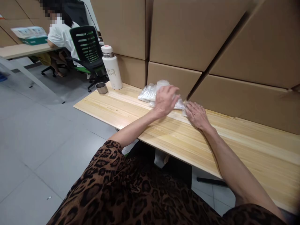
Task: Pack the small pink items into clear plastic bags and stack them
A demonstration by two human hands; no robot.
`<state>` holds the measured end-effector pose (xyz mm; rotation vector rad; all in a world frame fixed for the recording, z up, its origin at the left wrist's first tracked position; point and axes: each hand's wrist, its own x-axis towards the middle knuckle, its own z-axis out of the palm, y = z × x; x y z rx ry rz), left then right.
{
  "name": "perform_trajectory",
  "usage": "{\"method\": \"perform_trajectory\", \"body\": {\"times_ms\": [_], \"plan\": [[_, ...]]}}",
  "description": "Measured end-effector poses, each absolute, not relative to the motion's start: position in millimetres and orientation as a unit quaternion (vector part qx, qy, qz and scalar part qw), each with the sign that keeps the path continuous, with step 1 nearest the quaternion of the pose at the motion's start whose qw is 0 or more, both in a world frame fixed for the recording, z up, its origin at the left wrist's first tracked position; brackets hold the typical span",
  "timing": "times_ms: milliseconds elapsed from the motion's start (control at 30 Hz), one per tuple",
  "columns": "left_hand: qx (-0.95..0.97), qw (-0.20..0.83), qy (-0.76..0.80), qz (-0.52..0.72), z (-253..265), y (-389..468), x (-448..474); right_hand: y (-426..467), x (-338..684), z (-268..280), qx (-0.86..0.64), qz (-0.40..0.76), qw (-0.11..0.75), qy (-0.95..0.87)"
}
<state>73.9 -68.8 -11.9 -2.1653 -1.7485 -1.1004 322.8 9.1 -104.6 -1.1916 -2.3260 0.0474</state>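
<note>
My left hand [165, 100] rests curled on the heap of clear plastic bags [152, 92] at the pale wooden desk's [178, 137] back edge, steadying it, while right hand [196, 115] fingers lie open, flat beside.

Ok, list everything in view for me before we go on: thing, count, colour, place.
plastic bags: small pile, clear, far table edge by boxes
flask: one, white, table's left end
metal cup: one, silver, beside flask
table: one, light wood
cardboard boxes: several, brown, stacked behind table
office chair: one, black and green, back left
seated person: one, white top, back left
left hand: on the bags
right hand: flat at the bags' edge
</note>
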Motion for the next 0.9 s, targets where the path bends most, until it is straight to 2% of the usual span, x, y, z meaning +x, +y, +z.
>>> {"method": "perform_trajectory", "body": {"times_ms": [100, 200, 333, 467, 567, 733, 900], "plan": [[-0.616, 0.062, -0.668, -0.413, -15.2, -58.2, 41.9, 7.4, 323.9, -93.4, -0.433, 0.008, 0.352, -0.83], [-0.601, 0.028, -0.699, -0.387, -24.9, -50.5, 27.7, 0.0, 318.8, -78.7, -0.401, 0.001, 0.437, -0.806], [-0.603, -0.017, -0.696, -0.389, -33.1, -44.8, 26.6, -21.8, 299.7, -61.6, -0.365, 0.017, 0.457, -0.811], [-0.582, -0.084, -0.637, -0.498, -33.7, -41.9, 22.1, -37.2, 277.9, -51.9, -0.364, 0.079, 0.474, -0.798], [-0.534, -0.179, -0.588, -0.581, -32.3, -46.2, 19.3, -36.0, 262.8, -49.6, -0.381, 0.144, 0.499, -0.765], [-0.359, -0.394, -0.439, -0.723, -26.5, -70.0, 27.3, -29.8, 237.4, -51.6, -0.394, 0.345, 0.542, -0.657], [-0.232, -0.532, -0.315, -0.751, -18.3, -102.1, 42.8, -42.0, 229.5, -48.9, -0.383, 0.442, 0.561, -0.586]]}}
